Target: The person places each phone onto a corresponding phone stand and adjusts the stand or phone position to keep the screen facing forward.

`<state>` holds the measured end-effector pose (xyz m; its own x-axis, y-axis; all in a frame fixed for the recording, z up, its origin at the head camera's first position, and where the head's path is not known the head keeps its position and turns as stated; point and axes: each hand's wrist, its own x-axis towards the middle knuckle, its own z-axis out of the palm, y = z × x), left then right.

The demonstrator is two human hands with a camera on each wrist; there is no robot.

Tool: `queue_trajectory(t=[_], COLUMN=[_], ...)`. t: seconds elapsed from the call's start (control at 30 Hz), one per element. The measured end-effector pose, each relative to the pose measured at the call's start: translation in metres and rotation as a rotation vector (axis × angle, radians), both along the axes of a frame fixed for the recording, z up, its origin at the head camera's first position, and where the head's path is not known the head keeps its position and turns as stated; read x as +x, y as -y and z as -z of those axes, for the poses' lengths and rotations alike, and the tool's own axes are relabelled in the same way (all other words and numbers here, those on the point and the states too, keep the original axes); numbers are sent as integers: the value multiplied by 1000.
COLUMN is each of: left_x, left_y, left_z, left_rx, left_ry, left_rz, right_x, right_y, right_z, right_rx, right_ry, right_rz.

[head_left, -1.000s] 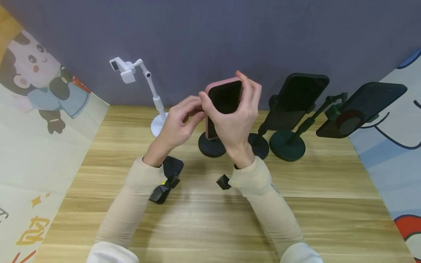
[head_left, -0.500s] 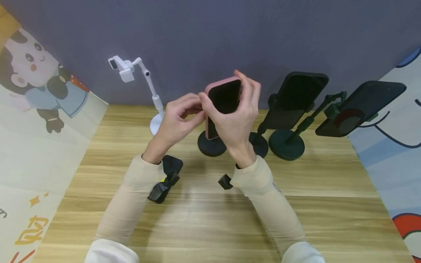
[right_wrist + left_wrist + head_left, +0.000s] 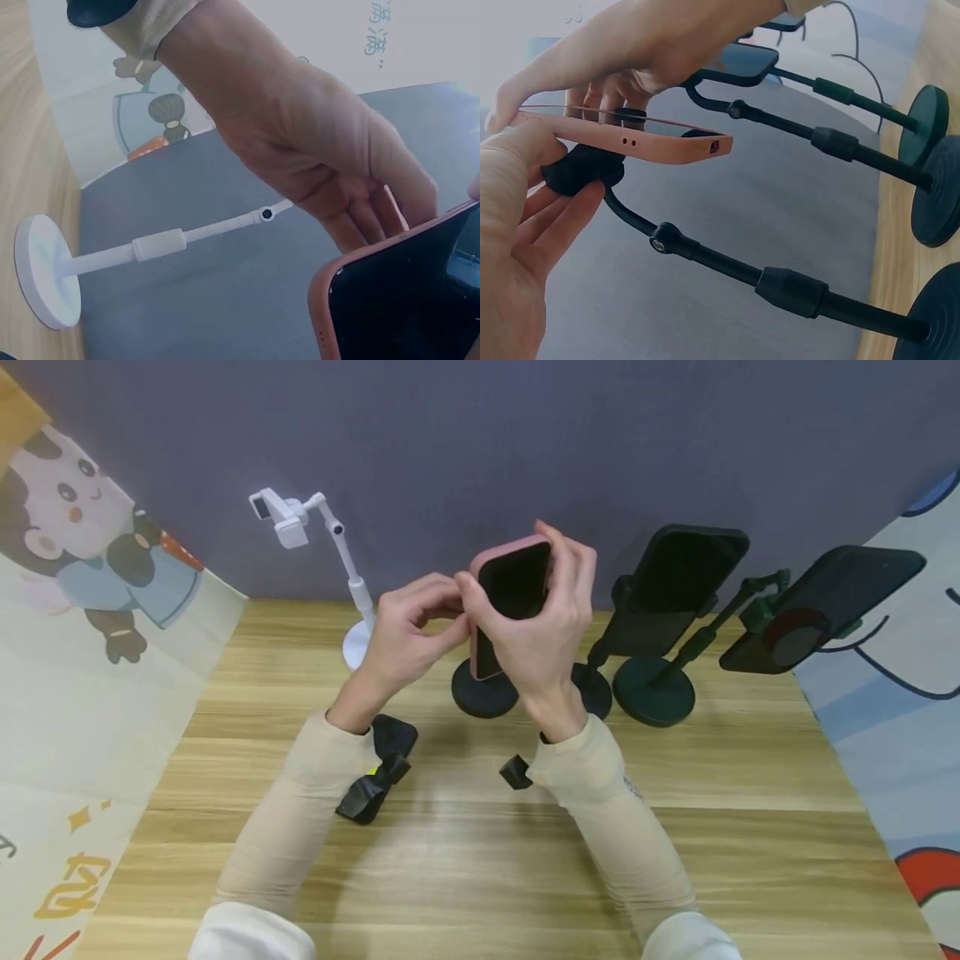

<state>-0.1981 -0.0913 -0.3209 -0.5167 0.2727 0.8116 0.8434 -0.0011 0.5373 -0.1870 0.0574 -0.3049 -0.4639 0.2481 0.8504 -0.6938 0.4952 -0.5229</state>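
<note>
A phone in a pink case (image 3: 513, 578) is tilted above the table, black screen up. My right hand (image 3: 534, 639) grips it across the screen, thumb at its left edge and fingers at its right edge. The left hand (image 3: 411, 633) is at the left edge; in the left wrist view its fingers curl around the black clamp (image 3: 581, 169) under the phone, thumb against the case. That clamp tops a jointed black stand (image 3: 712, 259), whose round base (image 3: 483, 697) rests on the table. In the right wrist view, the left fingers are partly hidden behind the phone (image 3: 405, 292).
Left of the hands is a white stand (image 3: 345, 556) with a bare clamp. To the right, a black phone (image 3: 667, 593) and another dark phone (image 3: 825, 610) sit in stands. A black phone with a clamp-like piece (image 3: 378, 772) and a small black block (image 3: 515, 772) lie nearer the front.
Both hands keep their hold with almost no movement. The pink-cased phone shifts only very slightly; the stands stay where they were.
</note>
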Motion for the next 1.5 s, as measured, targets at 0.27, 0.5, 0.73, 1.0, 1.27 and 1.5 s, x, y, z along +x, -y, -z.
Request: queue_trajectory(t=[0.27,0.5,0.73,1.0,1.27,1.5], left_x=[-5,-6,-6,-7,-7,-4], left_y=[1,0,2,7,7,4], left_z=[0,-1,-3,-7,-5,-3], left_rx=[-5,-17,-33,-74,-61,-43], left_ry=[-59,-68,-75,-50,-15,16], left_rz=[-71,-84,-76,2,8,-2], right_x=[-7,-11,-11,-13,-16,-17], right_y=[1,0,-1,-1,2,3], right_z=[1,1,0,-1,-2,-2], right_rx=[3,-5,12,18,11,-4], right_ry=[-45,-54,-64,-68,-100,-111], right_rz=[56,91,110,133,165,197])
